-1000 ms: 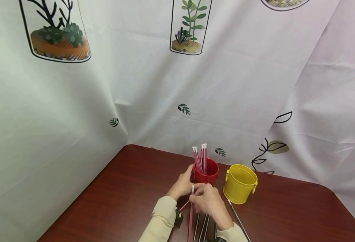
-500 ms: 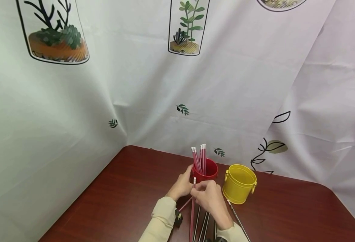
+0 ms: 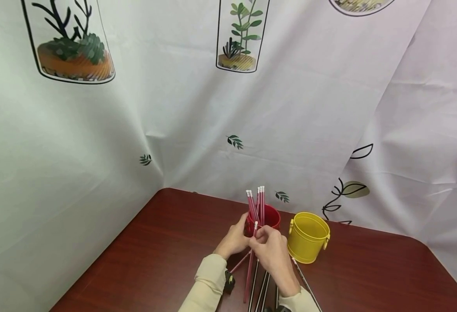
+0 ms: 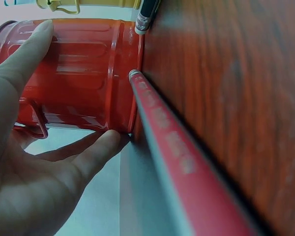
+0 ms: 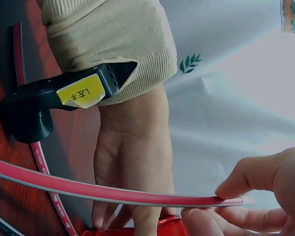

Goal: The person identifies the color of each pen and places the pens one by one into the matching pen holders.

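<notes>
My left hand (image 3: 234, 238) holds the red bucket (image 3: 273, 216) at its side. In the left wrist view, the thumb lies along the bucket's (image 4: 78, 73) wall and the fingers reach around its other side. Several red pencils (image 3: 262, 203) stand in the bucket, white ends up. With thumb and fingers, my right hand (image 3: 271, 253) pinches a red pencil (image 5: 113, 194) near its eraser end. That pencil slants down toward me, its eraser end in front of the bucket. Another red pencil (image 4: 172, 157) lies on the table by the bucket's base, partly under my left wrist.
Right of the red bucket stands a yellow bucket (image 3: 306, 242) with side handles. Several dark pencils (image 3: 265, 286) lie near and under my right forearm, one (image 3: 304, 279) farther right. A printed white cloth (image 3: 197, 108) hangs behind the brown table (image 3: 134, 260).
My right hand has moved slightly forward and to the right, lifting the pencil's eraser end closer to the red bucket's rim. The left hand stays on the bucket.
</notes>
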The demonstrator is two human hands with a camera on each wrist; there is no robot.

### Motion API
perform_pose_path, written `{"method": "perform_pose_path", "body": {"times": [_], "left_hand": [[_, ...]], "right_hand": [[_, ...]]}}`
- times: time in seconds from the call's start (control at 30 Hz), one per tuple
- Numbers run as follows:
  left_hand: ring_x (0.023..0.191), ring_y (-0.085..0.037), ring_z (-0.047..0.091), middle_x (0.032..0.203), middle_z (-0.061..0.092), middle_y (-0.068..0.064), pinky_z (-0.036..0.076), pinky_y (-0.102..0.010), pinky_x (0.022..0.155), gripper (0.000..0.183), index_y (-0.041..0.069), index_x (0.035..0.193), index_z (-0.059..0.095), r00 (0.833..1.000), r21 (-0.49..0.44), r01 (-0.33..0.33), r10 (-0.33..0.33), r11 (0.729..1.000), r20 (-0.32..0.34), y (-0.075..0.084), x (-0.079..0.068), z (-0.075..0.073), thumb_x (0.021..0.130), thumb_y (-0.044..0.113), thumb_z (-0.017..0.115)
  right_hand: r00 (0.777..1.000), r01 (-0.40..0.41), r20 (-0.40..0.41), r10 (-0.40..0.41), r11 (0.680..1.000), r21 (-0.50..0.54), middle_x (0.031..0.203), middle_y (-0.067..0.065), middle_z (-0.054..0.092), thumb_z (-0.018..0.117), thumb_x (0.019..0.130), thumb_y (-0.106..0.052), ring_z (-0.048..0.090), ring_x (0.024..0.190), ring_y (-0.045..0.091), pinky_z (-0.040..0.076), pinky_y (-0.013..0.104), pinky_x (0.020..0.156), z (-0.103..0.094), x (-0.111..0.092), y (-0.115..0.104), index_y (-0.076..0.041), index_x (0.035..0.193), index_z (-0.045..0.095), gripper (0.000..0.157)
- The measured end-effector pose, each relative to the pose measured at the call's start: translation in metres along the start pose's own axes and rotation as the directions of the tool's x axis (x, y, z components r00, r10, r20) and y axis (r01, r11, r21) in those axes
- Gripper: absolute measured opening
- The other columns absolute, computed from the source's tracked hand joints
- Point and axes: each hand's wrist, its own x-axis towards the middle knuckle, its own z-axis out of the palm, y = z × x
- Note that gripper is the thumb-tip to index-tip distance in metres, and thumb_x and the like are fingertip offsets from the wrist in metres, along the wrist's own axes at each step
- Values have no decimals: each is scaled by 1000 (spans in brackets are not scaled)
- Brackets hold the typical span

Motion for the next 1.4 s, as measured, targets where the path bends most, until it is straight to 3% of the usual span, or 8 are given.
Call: {"method": "perform_pose_path", "body": {"times": [0.47,0.8,1.27,1.4], "left_hand": [[99,-24,60,118,59,-15,50,-41,79,77,17,142,29,1000,13,7,-7,1000,7,0,0,-1,78,23,71],[101,-25,60,117,60,-15,49,-41,82,72,16,140,31,1000,33,6,-5,999,-7,1,-3,0,79,24,69],[100,-22,60,118,59,-12,50,-40,82,77,15,140,30,1000,7,16,-16,1000,17,2,-3,-1,76,26,72],[101,-21,60,119,59,-11,49,-40,84,80,17,141,30,999,-6,26,-25,1000,20,3,-2,-1,76,33,73]], "right_hand": [[987,87,-134,-86,996,2,67,-1,61,64,77,-7,55,60,6,47,18,51,4,-1,-2,-6,82,60,7],[957,198,-221,-189,980,17,70,-1,62,66,77,-5,56,59,5,49,17,54,10,-4,0,-6,84,61,9],[940,229,-263,-218,973,12,70,0,62,67,76,-4,56,58,6,49,18,53,8,-2,2,-5,84,61,9],[937,225,-275,-217,974,-4,70,0,62,68,76,-5,56,59,7,50,20,54,3,1,2,-6,84,62,11]]}}
